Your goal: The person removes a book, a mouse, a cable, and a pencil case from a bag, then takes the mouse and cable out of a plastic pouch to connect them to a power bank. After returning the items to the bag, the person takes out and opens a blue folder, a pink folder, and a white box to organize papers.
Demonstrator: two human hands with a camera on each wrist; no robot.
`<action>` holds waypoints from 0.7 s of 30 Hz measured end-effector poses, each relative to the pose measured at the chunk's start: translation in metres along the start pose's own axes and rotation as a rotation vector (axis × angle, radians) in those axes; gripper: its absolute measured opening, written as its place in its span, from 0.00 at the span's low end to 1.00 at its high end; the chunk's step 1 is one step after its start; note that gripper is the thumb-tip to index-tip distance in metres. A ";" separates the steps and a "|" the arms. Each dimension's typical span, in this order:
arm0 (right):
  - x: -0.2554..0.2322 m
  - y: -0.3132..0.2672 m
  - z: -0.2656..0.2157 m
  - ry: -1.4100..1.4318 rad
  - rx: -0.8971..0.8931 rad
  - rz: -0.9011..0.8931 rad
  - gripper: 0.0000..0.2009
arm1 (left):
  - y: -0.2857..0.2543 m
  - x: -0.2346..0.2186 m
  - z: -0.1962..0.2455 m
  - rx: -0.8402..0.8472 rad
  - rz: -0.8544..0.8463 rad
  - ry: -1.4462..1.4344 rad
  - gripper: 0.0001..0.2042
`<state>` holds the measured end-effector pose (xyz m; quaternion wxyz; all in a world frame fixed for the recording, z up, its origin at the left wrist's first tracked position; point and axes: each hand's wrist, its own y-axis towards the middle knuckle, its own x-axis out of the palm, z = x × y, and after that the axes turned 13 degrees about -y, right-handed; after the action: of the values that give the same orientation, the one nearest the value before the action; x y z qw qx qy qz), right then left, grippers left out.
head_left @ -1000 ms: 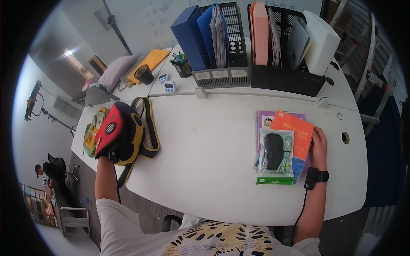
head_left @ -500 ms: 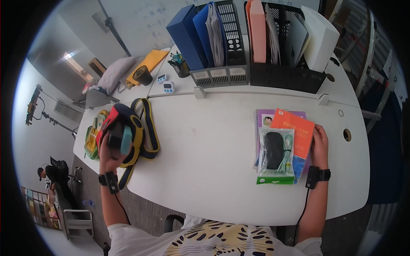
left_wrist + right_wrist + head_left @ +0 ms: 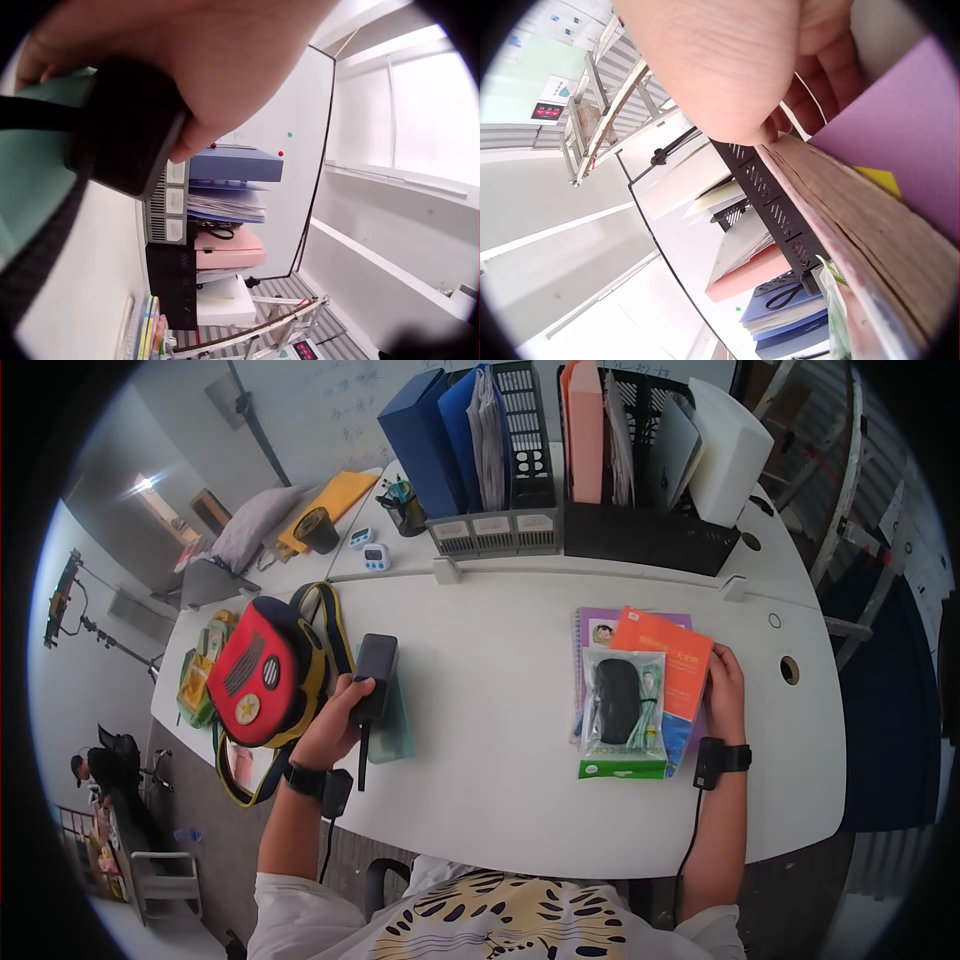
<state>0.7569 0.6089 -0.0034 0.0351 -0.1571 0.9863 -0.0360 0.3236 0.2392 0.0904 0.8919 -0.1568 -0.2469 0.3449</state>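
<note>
My left hand (image 3: 335, 730) grips a black strapped case (image 3: 377, 660) together with a flat teal item (image 3: 398, 725), held over the table just right of a red bag (image 3: 255, 665) with yellow-and-navy trim. In the left wrist view the black case (image 3: 131, 127) lies by the thumb, its strap hanging across the teal item (image 3: 37, 172). At the right, my right hand (image 3: 727, 690) rests along the edge of an orange book (image 3: 685, 680), which lies on a purple spiral notebook (image 3: 580, 680). A clear pouch (image 3: 622, 768) containing a dark case and a pale green cable lies over them.
A green-and-yellow bag (image 3: 197, 695) stands left of the red one. Along the back are file racks (image 3: 650, 545) with folders, a pen cup (image 3: 405, 517) and two small white timers (image 3: 375, 557). The table (image 3: 480, 760) has a round hole at right.
My left hand has come away from the red bag and moved right, carrying the black case and teal item. The bag's red flap now faces up in full. My right hand stays beside the books.
</note>
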 end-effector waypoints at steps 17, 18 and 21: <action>-0.002 -0.007 -0.007 -0.043 -0.030 -0.091 0.24 | 0.027 0.074 -0.040 0.991 0.030 1.385 0.30; -0.002 -0.007 -0.009 -0.064 -0.030 -0.098 0.24 | 0.018 0.098 -0.052 0.973 -0.113 1.264 0.31; 0.003 -0.015 -0.019 -0.108 -0.043 -0.080 0.26 | -0.003 0.162 -0.095 0.394 -0.364 0.739 0.34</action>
<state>0.7576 0.5948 0.0165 0.0835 -0.1989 0.9764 -0.0074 0.4814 0.3384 0.0666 0.9791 -0.0507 0.1345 0.1439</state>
